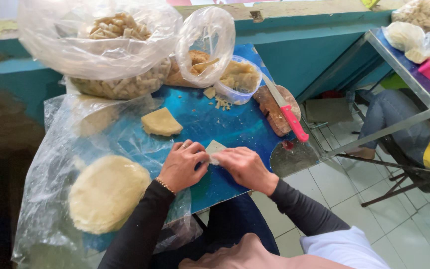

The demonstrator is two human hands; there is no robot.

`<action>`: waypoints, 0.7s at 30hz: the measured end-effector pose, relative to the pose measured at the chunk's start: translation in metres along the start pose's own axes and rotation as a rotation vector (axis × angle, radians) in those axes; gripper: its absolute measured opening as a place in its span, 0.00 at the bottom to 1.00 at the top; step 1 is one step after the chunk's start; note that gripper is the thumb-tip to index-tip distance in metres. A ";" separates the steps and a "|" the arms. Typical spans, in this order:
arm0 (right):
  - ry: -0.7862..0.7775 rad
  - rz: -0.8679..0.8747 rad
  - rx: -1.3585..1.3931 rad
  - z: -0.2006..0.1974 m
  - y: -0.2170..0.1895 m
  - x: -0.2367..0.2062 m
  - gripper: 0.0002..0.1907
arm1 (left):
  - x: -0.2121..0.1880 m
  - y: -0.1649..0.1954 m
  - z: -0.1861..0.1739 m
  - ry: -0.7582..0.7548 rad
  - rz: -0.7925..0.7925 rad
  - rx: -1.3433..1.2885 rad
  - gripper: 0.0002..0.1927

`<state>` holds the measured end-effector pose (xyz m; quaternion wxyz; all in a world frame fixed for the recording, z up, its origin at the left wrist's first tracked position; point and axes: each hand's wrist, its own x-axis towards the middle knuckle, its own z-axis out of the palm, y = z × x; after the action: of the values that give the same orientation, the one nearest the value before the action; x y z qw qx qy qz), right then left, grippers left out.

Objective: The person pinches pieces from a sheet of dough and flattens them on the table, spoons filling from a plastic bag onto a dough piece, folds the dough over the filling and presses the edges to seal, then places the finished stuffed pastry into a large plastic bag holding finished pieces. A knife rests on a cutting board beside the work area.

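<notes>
Both your left hand (182, 167) and right hand (242, 167) pinch the small dough piece (215, 148), folding it; next, likely press its edges closed.

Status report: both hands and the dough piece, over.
Left hand and right hand both pinching small dough piece on blue table. Dough wedge and knife lie apart, nothing in the way.

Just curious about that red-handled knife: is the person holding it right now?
No, the knife lies on the round wooden board, while the left hand and right hand pinch a small dough piece.
</notes>
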<state>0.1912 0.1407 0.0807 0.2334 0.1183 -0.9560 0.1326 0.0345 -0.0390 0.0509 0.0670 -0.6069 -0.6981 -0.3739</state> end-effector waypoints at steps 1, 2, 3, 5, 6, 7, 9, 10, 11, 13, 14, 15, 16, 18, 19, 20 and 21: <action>0.070 0.084 0.045 -0.002 0.010 0.002 0.15 | -0.001 0.000 0.000 -0.003 0.008 0.023 0.04; 0.139 0.167 0.090 -0.007 0.027 0.006 0.14 | 0.000 -0.001 0.000 -0.005 0.016 0.046 0.05; 0.171 0.163 -0.053 -0.016 0.049 0.012 0.16 | 0.001 -0.001 0.000 -0.014 0.014 0.050 0.04; 0.159 0.192 -0.321 -0.037 0.101 0.030 0.23 | 0.000 0.000 -0.001 -0.029 0.001 0.061 0.04; 0.121 0.224 -0.447 -0.042 0.123 0.040 0.28 | 0.000 0.001 -0.001 -0.026 0.003 0.053 0.04; 0.040 0.209 -0.434 -0.042 0.141 0.050 0.26 | 0.000 0.001 -0.001 -0.019 0.003 0.047 0.04; -0.120 0.175 -0.411 -0.036 0.169 0.065 0.23 | 0.001 0.002 -0.002 -0.010 0.006 0.050 0.03; -0.212 0.222 -0.412 -0.031 0.179 0.069 0.22 | 0.001 0.002 -0.002 -0.010 0.005 0.055 0.03; -0.306 0.269 -0.410 -0.024 0.188 0.073 0.21 | 0.001 0.002 -0.002 -0.010 0.003 0.060 0.03; -0.420 0.334 -0.399 -0.013 0.202 0.077 0.18 | 0.001 0.002 -0.002 -0.016 0.004 0.058 0.03; -0.442 0.352 -0.388 -0.009 0.209 0.077 0.17 | 0.000 0.002 -0.002 -0.021 0.002 0.055 0.03; -0.464 0.372 -0.379 -0.005 0.214 0.076 0.16 | 0.000 0.002 -0.002 -0.019 0.003 0.053 0.03; -0.459 0.377 -0.347 -0.002 0.219 0.073 0.16 | 0.000 0.002 -0.001 -0.017 0.006 0.050 0.03; -0.444 0.384 -0.287 0.002 0.226 0.071 0.16 | 0.000 0.001 -0.001 -0.015 0.011 0.049 0.03; -0.439 0.381 -0.287 0.004 0.228 0.071 0.15 | 0.000 0.001 -0.001 -0.016 0.012 0.047 0.03; -0.434 0.379 -0.286 0.006 0.228 0.073 0.15 | 0.000 0.001 -0.001 -0.019 0.012 0.045 0.04; -0.429 0.378 -0.285 0.006 0.226 0.074 0.15 | 0.000 0.002 -0.001 -0.018 0.009 0.042 0.03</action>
<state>0.0598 0.3387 0.0661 0.0120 -0.0699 -0.9974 0.0105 0.0357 -0.0400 0.0527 0.0749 -0.6119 -0.7035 -0.3535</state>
